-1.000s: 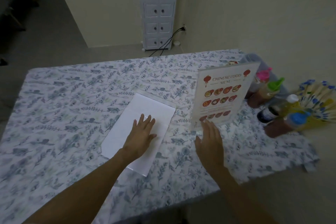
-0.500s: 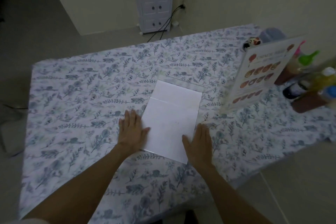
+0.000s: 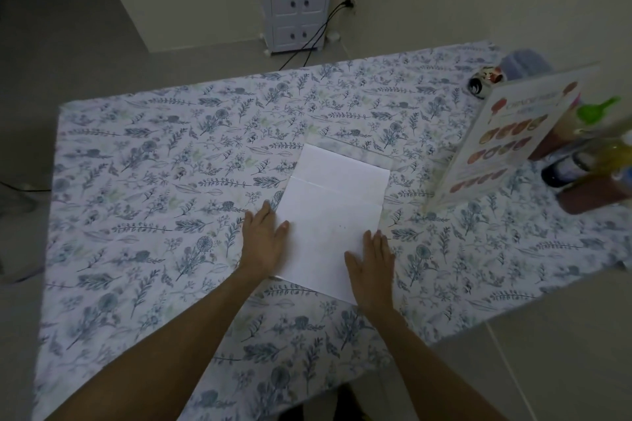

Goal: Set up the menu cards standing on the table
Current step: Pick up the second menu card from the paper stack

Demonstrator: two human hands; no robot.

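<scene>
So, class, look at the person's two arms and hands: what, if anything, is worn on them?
Nothing is worn. Both forearms are bare up to the frame's lower edge, with no sleeves in view. The left hand and right hand carry no gloves, rings, watch or wristbands; the fingers are bare too.

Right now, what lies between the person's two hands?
In the head view, the flat white card lies between the left hand and right hand, which rest on its near side edges.

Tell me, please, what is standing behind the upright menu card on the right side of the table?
Behind the standing menu card are sauce bottles, one with a green cap, and a small dark jar. The card covers their lower parts and anything else behind it.
</scene>
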